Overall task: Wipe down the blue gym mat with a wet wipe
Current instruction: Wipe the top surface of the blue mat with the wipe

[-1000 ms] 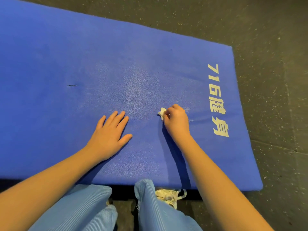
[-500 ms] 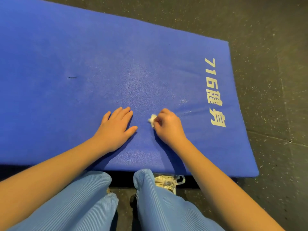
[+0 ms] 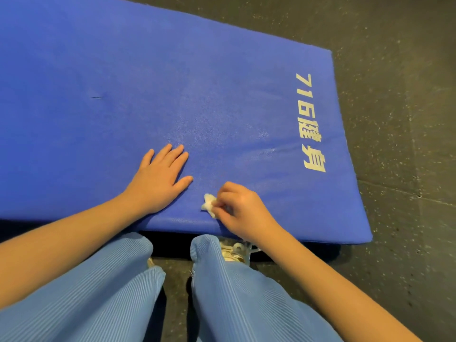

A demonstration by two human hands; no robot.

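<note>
The blue gym mat (image 3: pixel 123 70) lies flat on the dark floor, with white "716" lettering (image 3: pixel 309 122) near its right end. My right hand (image 3: pixel 243 209) pinches a small crumpled white wet wipe (image 3: pixel 209 206) and holds it against the mat close to the near edge. My left hand (image 3: pixel 158 178) rests flat on the mat just left of it, fingers straight and spread. A faint damp sheen shows on the mat beyond both hands.
Dark speckled rubber floor (image 3: pixel 399 144) surrounds the mat on the right and far side. My knees in light blue ribbed trousers (image 3: pixel 222 292) sit right at the mat's near edge, with a white shoe (image 3: pixel 235 250) between them and the mat.
My right hand has dragged the wipe toward me and leftward, from near the lettering to the mat's near edge. My left hand has stayed flat in place.
</note>
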